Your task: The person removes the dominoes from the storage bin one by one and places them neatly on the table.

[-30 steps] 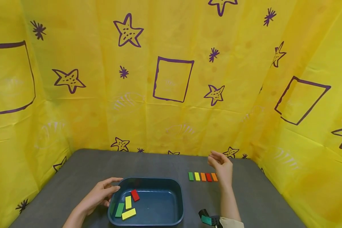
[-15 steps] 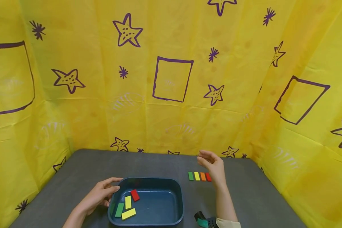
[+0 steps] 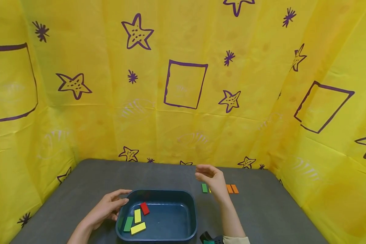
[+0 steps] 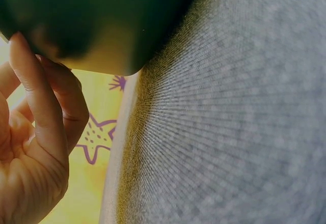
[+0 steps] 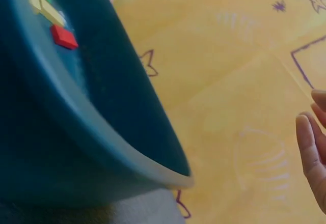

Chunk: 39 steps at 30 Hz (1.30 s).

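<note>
My left hand (image 3: 105, 208) holds the left rim of a dark blue tub (image 3: 167, 240), thumb over the edge. In the left wrist view its fingers (image 4: 41, 102) reach up to the tub. Inside lie a red tile (image 3: 144, 208), a green tile (image 3: 128, 224) and two yellow ones, the upper standing at a slant (image 3: 137, 216). My right hand (image 3: 214, 181), fingers loosely bent and nothing visible between them, hovers behind the tub's right side. Its wrist overlaps a row of coloured tiles, hiding the middle ones; a green tile (image 3: 204, 188) and two orange tiles (image 3: 235, 188) show at the ends.
The dark grey table (image 3: 271, 210) is enclosed by a yellow curtain (image 3: 183, 135) with purple stars and squares. A black and green wrist device (image 3: 211, 238) sits by the right sleeve (image 3: 236, 240).
My right hand has moved left, away from the right end of the tile row, uncovering two orange tiles there. The left hand and the tub have stayed put.
</note>
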Motion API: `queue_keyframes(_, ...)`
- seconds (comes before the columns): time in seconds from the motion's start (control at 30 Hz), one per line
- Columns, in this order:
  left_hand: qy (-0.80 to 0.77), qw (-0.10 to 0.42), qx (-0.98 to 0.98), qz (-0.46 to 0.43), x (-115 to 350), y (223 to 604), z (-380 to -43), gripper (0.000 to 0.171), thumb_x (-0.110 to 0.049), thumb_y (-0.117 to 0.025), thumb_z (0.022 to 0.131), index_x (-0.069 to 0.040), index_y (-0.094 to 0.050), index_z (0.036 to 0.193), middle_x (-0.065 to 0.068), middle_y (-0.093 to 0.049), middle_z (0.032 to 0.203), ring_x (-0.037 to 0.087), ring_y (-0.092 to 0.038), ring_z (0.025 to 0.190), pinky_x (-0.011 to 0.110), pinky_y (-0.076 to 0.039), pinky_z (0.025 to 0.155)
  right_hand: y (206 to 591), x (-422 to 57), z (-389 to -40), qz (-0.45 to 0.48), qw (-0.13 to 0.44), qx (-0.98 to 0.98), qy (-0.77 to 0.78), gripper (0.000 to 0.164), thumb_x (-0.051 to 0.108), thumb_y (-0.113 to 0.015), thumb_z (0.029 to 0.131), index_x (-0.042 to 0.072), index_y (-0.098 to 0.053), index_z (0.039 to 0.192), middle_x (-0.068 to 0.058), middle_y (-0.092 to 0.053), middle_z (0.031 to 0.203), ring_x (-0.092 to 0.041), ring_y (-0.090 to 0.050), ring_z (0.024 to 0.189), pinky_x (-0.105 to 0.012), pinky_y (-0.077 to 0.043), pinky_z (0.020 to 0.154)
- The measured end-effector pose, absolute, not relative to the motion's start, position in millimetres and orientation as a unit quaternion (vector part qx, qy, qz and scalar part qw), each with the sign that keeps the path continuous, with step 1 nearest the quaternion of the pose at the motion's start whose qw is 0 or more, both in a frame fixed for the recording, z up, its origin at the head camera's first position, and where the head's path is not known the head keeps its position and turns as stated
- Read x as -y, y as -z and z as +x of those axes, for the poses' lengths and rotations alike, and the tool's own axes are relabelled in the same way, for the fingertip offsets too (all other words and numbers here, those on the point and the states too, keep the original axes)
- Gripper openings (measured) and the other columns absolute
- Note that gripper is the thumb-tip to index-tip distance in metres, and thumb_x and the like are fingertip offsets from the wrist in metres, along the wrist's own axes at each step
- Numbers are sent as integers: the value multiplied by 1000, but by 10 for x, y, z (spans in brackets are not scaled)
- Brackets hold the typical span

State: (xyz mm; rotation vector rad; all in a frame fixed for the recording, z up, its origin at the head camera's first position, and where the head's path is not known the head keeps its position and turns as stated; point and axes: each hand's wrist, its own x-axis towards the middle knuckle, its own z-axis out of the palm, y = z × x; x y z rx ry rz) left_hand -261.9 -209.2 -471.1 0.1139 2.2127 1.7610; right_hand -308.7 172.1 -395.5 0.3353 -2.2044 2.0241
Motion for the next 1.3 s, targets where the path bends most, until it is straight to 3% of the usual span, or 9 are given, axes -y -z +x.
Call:
queue_keyframes(0.43,-613,154,-773,40,2072,4694,-2634,63,-36,-59,98,-1,-40,147,-1,-53,75,9,-48,56,21,-48,51,4218,-1355,-3118,191,-40,759,-621,38,11,-75,85,-5,-67,119,-30,-65,119,-11,-70,89,-25,-58,82)
queue_keyframes(0.67,-614,155,-773,38,2061,4689,-2623,62,-35,-59,98,-1,-40,147,-1,-52,74,9,-48,56,21,-48,51,4370,-1170,-3110,198,-124,749,-620,35,11,-74,86,-3,-68,118,-27,-66,122,-12,-70,93,-32,-59,85)
queue_keyframes(0.97,-617,150,-772,46,2091,4696,-2614,62,-34,-57,99,-1,-39,148,-2,-53,73,7,-48,54,21,-47,50,4404,-721,-2975,185,-226,733,-614,30,-1,-74,82,-2,-72,112,-23,-69,118,-12,-69,81,-36,-61,81)
queue_keyframes(1.3,-615,149,-773,50,2088,4713,-2620,61,-34,-57,100,-1,-39,147,-3,-51,71,7,-47,54,20,-47,50,4456,-431,-2888,195,-229,771,-561,27,-7,-78,75,-1,-76,101,-10,-75,102,-12,-68,82,-34,-61,75)
